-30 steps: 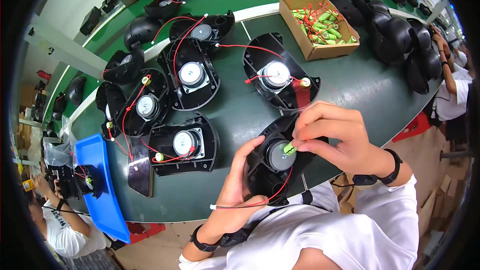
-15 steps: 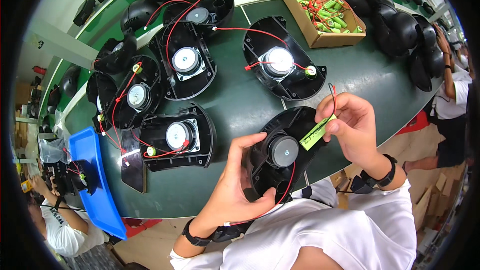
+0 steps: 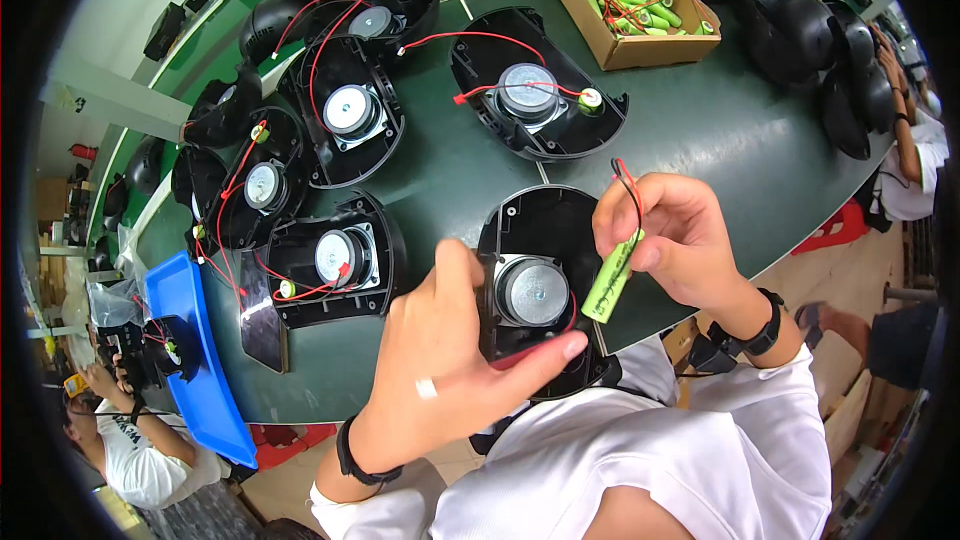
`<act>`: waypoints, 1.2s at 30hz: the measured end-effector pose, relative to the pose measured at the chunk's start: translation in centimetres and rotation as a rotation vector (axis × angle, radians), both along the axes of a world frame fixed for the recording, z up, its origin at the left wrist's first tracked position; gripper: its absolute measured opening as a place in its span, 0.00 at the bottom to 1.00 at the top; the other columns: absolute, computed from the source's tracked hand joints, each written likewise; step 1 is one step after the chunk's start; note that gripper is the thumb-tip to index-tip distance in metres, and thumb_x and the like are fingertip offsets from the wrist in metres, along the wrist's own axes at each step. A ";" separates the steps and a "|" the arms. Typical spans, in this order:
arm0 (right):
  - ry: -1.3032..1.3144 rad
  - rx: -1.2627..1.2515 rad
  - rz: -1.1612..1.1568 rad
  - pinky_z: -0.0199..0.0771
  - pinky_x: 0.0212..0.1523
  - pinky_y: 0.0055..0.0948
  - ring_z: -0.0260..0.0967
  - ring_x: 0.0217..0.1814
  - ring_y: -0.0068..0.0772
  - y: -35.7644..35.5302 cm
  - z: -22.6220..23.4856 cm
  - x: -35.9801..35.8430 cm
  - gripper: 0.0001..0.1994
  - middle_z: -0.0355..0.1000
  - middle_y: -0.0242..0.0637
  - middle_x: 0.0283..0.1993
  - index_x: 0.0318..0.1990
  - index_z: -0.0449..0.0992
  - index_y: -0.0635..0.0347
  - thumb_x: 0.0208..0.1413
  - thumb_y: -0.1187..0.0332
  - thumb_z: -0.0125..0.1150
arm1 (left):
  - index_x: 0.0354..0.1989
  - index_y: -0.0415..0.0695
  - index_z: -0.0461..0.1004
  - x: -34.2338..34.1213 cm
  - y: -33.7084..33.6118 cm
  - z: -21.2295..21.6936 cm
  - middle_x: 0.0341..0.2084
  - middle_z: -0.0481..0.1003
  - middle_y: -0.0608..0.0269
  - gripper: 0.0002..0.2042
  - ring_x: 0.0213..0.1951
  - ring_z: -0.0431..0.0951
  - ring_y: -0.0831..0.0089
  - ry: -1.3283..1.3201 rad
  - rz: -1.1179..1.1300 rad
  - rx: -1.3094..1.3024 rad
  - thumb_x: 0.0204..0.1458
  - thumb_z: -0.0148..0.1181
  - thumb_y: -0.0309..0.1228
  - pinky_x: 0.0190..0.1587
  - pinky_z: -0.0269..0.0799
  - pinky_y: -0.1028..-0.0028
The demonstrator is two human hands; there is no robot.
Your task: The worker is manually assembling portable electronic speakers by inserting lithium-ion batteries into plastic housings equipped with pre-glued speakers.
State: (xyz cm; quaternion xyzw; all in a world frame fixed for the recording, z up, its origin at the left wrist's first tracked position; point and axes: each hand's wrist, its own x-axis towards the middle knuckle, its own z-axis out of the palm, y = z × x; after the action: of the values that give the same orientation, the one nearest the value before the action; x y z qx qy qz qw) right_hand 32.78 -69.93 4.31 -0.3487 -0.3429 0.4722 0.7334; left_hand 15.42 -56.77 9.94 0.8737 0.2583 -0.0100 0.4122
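Note:
My right hand [image 3: 670,240] pinches a green cylindrical battery [image 3: 610,280] by its wired top end. The battery hangs tilted over the right side of a black speaker housing [image 3: 550,215], its short red and black leads rising above my fingers. A round grey speaker [image 3: 533,292] sits inside that housing, which lies near the table's front edge. Beside its lower left side is my left hand [image 3: 430,360], thumb stretched across the lower part of the housing and index finger bent, with a gap between them. A white connector [image 3: 427,388] shows against the back of this hand.
A cardboard box [image 3: 660,52] of green batteries stands at the far right. Several black housings with speakers, such as one beyond my hands [image 3: 590,150], lie on the green table. A blue tray [image 3: 215,390] is at the left, near another person [image 3: 150,465]. More black shells [image 3: 790,60] are piled at right.
The housing has turned more upright and shifted left. My left thumb has come up across its lower part. The battery has swung to a steeper tilt and moved slightly left with my right hand.

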 end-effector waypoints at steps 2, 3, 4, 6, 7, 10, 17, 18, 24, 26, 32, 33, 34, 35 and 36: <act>0.006 0.005 0.019 0.71 0.38 0.26 0.70 0.39 0.29 -0.5 0.2 0.0 0.10 0.70 0.45 0.40 0.38 0.71 0.69 0.47 0.82 0.60 | 0.39 0.36 0.60 0.2 0.0 -0.7 0.27 0.67 0.51 0.31 0.25 0.69 0.60 -0.097 0.020 0.021 0.34 0.71 0.42 0.28 0.66 0.68; -0.046 0.013 0.029 0.70 0.39 0.29 0.70 0.40 0.31 -0.9 0.8 0.0 0.10 0.71 0.45 0.40 0.38 0.72 0.69 0.46 0.82 0.61 | 0.39 0.36 0.60 0.1 0.0 -0.9 0.23 0.66 0.53 0.29 0.21 0.67 0.63 -0.145 0.031 0.030 0.36 0.69 0.41 0.25 0.63 0.69; -0.099 0.021 0.040 0.70 0.40 0.31 0.70 0.40 0.34 -1.3 1.3 0.0 0.10 0.71 0.46 0.39 0.37 0.73 0.70 0.46 0.82 0.61 | 0.40 0.36 0.60 0.1 -0.1 -1.0 0.22 0.64 0.53 0.24 0.19 0.62 0.64 -0.148 0.016 0.006 0.44 0.63 0.40 0.24 0.58 0.68; -0.443 0.073 -0.039 0.70 0.40 0.33 0.72 0.38 0.39 -1.8 1.9 0.5 0.07 0.73 0.47 0.35 0.34 0.75 0.70 0.44 0.81 0.63 | 0.39 0.35 0.59 0.1 0.1 -1.7 0.21 0.66 0.51 0.24 0.18 0.66 0.58 -0.176 0.010 0.053 0.46 0.62 0.41 0.22 0.61 0.65; -0.542 0.072 -0.076 0.71 0.38 0.32 0.73 0.37 0.40 -2.2 2.4 0.4 0.07 0.74 0.47 0.34 0.33 0.75 0.69 0.44 0.80 0.63 | 0.38 0.35 0.59 0.1 0.2 -2.0 0.20 0.68 0.48 0.23 0.17 0.70 0.52 -0.206 0.002 0.104 0.48 0.61 0.41 0.20 0.64 0.62; -0.748 0.123 -0.070 0.74 0.32 0.26 0.76 0.35 0.38 -2.4 3.5 -1.0 0.07 0.75 0.46 0.34 0.31 0.76 0.68 0.43 0.78 0.66 | 0.37 0.35 0.59 0.2 0.2 -2.2 0.18 0.67 0.48 0.19 0.17 0.70 0.51 -0.223 0.019 0.062 0.52 0.56 0.39 0.20 0.63 0.62; -1.111 0.326 -0.111 0.74 0.30 0.25 0.72 0.34 0.33 -0.5 2.5 -3.8 0.11 0.74 0.42 0.34 0.32 0.76 0.68 0.38 0.74 0.60 | 0.37 0.37 0.58 0.5 0.4 -2.8 0.18 0.67 0.48 0.15 0.19 0.70 0.46 -0.294 0.020 0.023 0.55 0.52 0.36 0.20 0.63 0.60; -1.224 0.315 -0.079 0.74 0.28 0.25 0.71 0.33 0.32 -0.3 2.6 -4.0 0.11 0.73 0.41 0.34 0.32 0.76 0.68 0.38 0.73 0.60 | 0.38 0.36 0.58 0.6 0.4 -2.9 0.19 0.67 0.48 0.15 0.19 0.70 0.46 -0.305 -0.009 0.062 0.55 0.52 0.36 0.20 0.64 0.59; -1.625 0.352 -0.188 0.70 0.29 0.26 0.68 0.33 0.31 -0.2 2.6 -5.9 0.12 0.70 0.37 0.35 0.34 0.76 0.67 0.38 0.73 0.61 | 0.36 0.37 0.60 0.8 0.4 -2.9 0.16 0.66 0.47 0.09 0.22 0.67 0.46 -0.293 -0.031 0.062 0.57 0.47 0.32 0.24 0.57 0.57; -1.672 0.334 -0.184 0.68 0.32 0.27 0.68 0.34 0.31 -0.4 2.1 -6.4 0.12 0.71 0.35 0.35 0.34 0.77 0.64 0.38 0.72 0.62 | 0.39 0.34 0.60 0.7 0.5 -3.3 0.18 0.68 0.46 0.11 0.21 0.69 0.47 -0.296 -0.042 0.109 0.57 0.48 0.31 0.23 0.61 0.57; -1.425 0.255 -0.107 0.65 0.35 0.29 0.68 0.40 0.33 0.1 1.9 -5.4 0.11 0.72 0.32 0.35 0.35 0.78 0.60 0.40 0.70 0.64 | 0.41 0.33 0.61 0.8 0.4 -3.7 0.19 0.70 0.45 0.12 0.20 0.71 0.47 -0.300 -0.048 0.211 0.56 0.47 0.30 0.22 0.65 0.56; -1.288 0.177 -0.058 0.64 0.37 0.30 0.68 0.41 0.34 0.0 2.1 -5.3 0.11 0.72 0.31 0.34 0.34 0.78 0.60 0.40 0.69 0.66 | 0.41 0.33 0.61 0.8 0.3 -3.7 0.18 0.70 0.45 0.12 0.20 0.71 0.47 -0.317 -0.041 0.233 0.56 0.48 0.31 0.22 0.65 0.56; -1.179 0.099 -0.063 0.63 0.39 0.32 0.68 0.41 0.37 -0.2 1.9 -5.3 0.10 0.72 0.30 0.31 0.31 0.77 0.59 0.38 0.68 0.68 | 0.41 0.33 0.61 0.9 0.2 -3.7 0.18 0.70 0.45 0.12 0.20 0.71 0.47 -0.320 -0.045 0.233 0.56 0.48 0.31 0.22 0.65 0.56; -1.182 0.097 -0.067 0.63 0.39 0.32 0.68 0.41 0.37 -0.2 2.0 -5.3 0.10 0.72 0.30 0.31 0.31 0.77 0.59 0.38 0.68 0.68 | 0.43 0.33 0.62 0.9 0.1 -3.5 0.20 0.69 0.45 0.12 0.24 0.70 0.47 -0.275 -0.042 0.228 0.57 0.46 0.30 0.26 0.63 0.57; -1.162 0.058 -0.089 0.63 0.39 0.33 0.67 0.42 0.39 -0.2 2.1 -5.4 0.10 0.71 0.31 0.31 0.29 0.77 0.59 0.38 0.69 0.69 | 0.44 0.34 0.62 0.8 -0.1 -3.3 0.21 0.69 0.45 0.12 0.27 0.69 0.48 -0.226 -0.034 0.221 0.58 0.45 0.30 0.30 0.61 0.57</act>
State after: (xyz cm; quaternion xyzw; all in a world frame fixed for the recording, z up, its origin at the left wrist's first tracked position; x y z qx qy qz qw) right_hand 27.40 -70.17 6.38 -0.5443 -0.6868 0.1626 0.4535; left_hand 16.26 -56.88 6.66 0.9135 0.1950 0.1100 0.3398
